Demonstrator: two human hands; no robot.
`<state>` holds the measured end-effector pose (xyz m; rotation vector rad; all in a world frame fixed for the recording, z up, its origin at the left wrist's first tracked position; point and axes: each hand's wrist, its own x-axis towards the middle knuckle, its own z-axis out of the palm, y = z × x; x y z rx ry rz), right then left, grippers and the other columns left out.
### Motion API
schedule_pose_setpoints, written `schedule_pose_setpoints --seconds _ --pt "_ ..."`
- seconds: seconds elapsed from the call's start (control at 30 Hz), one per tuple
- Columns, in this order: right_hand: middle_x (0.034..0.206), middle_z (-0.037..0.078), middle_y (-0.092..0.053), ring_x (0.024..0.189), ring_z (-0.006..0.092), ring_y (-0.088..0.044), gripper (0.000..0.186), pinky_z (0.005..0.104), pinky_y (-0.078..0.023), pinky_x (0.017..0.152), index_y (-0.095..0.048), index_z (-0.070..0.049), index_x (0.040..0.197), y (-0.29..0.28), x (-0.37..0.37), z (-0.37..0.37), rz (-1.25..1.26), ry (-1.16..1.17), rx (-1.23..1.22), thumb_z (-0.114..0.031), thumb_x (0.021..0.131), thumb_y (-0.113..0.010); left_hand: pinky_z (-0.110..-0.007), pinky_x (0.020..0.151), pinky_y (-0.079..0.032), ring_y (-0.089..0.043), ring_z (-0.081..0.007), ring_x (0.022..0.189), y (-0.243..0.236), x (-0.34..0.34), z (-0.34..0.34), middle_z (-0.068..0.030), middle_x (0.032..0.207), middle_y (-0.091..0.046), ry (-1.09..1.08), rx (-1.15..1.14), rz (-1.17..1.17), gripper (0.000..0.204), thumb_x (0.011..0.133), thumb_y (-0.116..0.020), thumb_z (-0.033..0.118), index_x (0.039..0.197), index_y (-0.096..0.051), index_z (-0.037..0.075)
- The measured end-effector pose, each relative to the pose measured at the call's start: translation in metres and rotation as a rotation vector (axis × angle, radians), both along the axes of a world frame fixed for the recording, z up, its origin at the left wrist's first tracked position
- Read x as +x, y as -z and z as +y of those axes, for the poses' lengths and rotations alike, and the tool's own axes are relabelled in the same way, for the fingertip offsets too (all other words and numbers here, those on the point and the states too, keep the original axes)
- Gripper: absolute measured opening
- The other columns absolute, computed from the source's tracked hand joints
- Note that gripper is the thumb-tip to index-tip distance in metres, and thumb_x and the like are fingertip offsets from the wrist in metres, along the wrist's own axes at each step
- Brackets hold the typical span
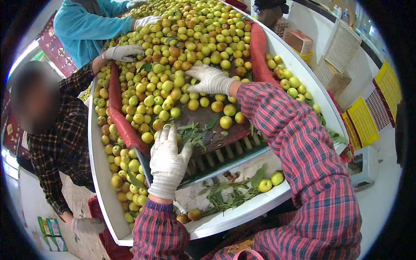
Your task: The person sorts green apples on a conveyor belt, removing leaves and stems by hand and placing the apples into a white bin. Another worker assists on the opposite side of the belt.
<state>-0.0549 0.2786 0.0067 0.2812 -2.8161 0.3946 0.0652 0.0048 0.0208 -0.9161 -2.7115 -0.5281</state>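
Many small round jujubes (167, 86), yellow-green with brown-red patches, cover the sorting table (234, 219). My right hand (212, 80), in a white knit glove, reaches over the pile with fingers spread, touching the fruit and holding none that shows. Lower down, my left hand (168, 162), gloved alike, lies palm down with fingers stretched out at the near edge of the pile. Its fingertips are beside a few jujubes and a clump of green leaves (193, 134). A dark bare patch of the sorting surface (182, 116) shows between my hands.
Red padded rolls (122, 125) line both sides of the pile. A row of rollers (219, 155) lies at the near end, above a trough with leaves (229, 197). Two co-workers' gloved hands (125, 53) work at the left and far left. Yellow crates (364, 121) stand right.
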Motion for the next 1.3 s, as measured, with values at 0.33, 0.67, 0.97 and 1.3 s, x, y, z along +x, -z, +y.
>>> schedule_pose_setpoints --seconds 0.33,0.67,0.97,1.3 --pt "0.12 0.016 -0.061 0.112 0.0271 -0.058 0.054 0.0349 -0.043 0.097 -0.059 -0.009 0.123 -0.059 -0.003 0.021 0.228 0.269 -0.441 -0.048 0.085 -0.059 -0.041 0.105 -0.036 -0.044 -0.0364 0.126 -0.004 0.002 -0.006 -0.0233 0.132 -0.049 -0.028 -0.008 0.007 0.059 0.08 -0.067 0.026 0.129 -0.048 -0.002" --pt "0.136 0.015 -0.05 0.124 0.0297 -0.049 0.084 0.0384 -0.038 0.102 -0.037 -0.018 0.142 -0.028 -0.032 0.011 -0.126 0.338 -0.284 -0.067 0.075 -0.053 -0.041 0.104 -0.035 -0.043 -0.0348 0.126 -0.005 0.009 0.002 -0.0206 0.133 -0.049 -0.005 -0.047 0.01 0.061 0.08 -0.067 0.031 0.13 -0.048 0.0" --pt "0.13 0.016 -0.055 0.119 0.0327 -0.053 0.08 0.0395 -0.04 0.101 -0.046 -0.021 0.137 -0.026 -0.007 -0.052 -0.269 -0.09 -0.1 -0.067 0.073 -0.055 -0.04 0.1 -0.041 -0.052 -0.0351 0.116 -0.007 -0.004 -0.002 -0.0218 0.125 -0.055 -0.013 0.181 0.179 0.051 0.081 -0.066 0.021 0.125 -0.052 -0.001" --pt "0.125 0.014 -0.055 0.119 0.0323 -0.048 0.062 0.0403 -0.039 0.101 -0.052 -0.008 0.128 -0.03 0.129 -0.084 -0.387 -0.405 0.052 -0.043 0.078 -0.06 -0.04 0.104 -0.036 -0.046 -0.0334 0.124 -0.001 -0.012 -0.005 -0.0205 0.131 -0.051 -0.093 0.082 0.051 0.059 0.084 -0.061 0.039 0.129 -0.05 0.0"
